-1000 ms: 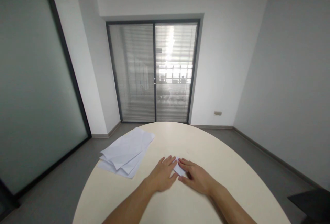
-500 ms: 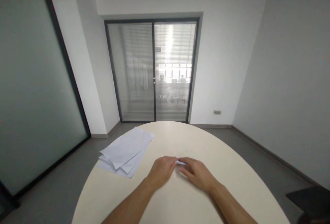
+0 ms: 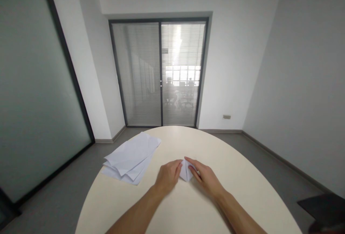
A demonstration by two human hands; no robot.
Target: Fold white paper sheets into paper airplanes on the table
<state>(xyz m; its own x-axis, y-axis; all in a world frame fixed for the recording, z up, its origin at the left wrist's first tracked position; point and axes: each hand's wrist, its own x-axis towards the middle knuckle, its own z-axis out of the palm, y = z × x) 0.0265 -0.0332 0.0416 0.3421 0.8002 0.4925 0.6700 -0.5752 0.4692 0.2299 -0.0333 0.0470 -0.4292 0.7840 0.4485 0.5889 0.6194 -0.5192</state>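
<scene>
A small piece of folded white paper point(image 3: 185, 172) is between my hands, its pointed lower end toward me and a crease running down its middle. My left hand point(image 3: 169, 175) grips its left edge, fingers closed. On the other side, my right hand point(image 3: 205, 176) pinches the right part between thumb and fingers. The paper's side edges are hidden under my fingers.
Several loose sheets of white paper point(image 3: 132, 157) lie overlapped at the left of the round cream table point(image 3: 226, 155). A dark flat object point(image 3: 323, 209) stands low at the right. Beyond the table is a glass door point(image 3: 137, 79) with blinds.
The folded paper showed only as a thin edge before; now its creased face is turned toward me. My hands have tilted and moved slightly apart, the right fingers reaching farther forward.
</scene>
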